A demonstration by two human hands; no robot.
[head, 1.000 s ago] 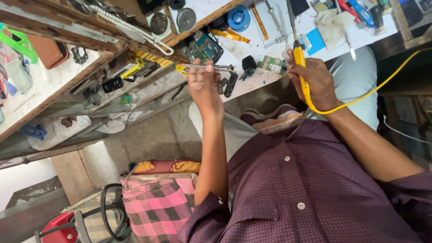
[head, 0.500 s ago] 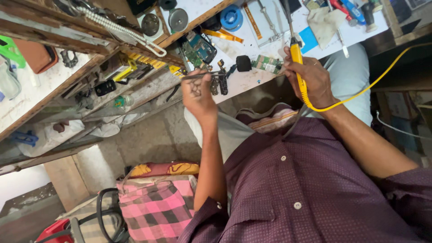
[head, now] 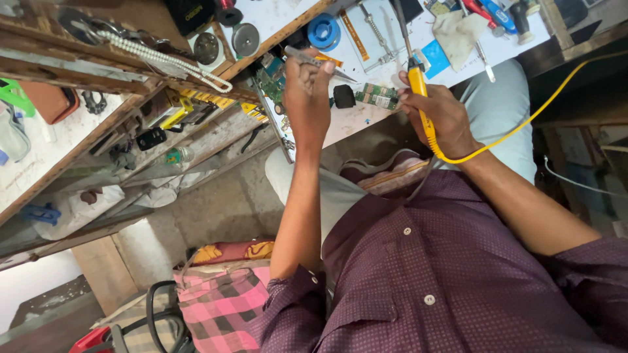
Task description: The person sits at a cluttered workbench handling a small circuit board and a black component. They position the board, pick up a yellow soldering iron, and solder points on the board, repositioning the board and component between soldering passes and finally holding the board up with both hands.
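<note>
My left hand (head: 307, 91) is closed on metal tweezers (head: 314, 63) whose tips point at a small green circuit board (head: 376, 95) on the white bench (head: 386, 39). My right hand (head: 439, 114) grips a yellow-handled soldering iron (head: 416, 78), its metal tip pointing up the bench away from the board. The iron's yellow cord (head: 523, 121) loops off to the right over my forearm. A small black block (head: 343, 95) lies just left of the board, between my two hands.
A larger green board (head: 271, 82) lies by the bench edge. A blue reel (head: 323, 31), a cloth (head: 456, 33), screwdrivers (head: 497, 14) and metal tools lie farther up the bench. Cluttered shelves (head: 131, 98) run at left. A pink checked bag (head: 222, 297) sits on the floor.
My left hand has swung right from the shelf edge and brought the tweezers over to the small board. My right hand has kept hold of the iron near the board.
</note>
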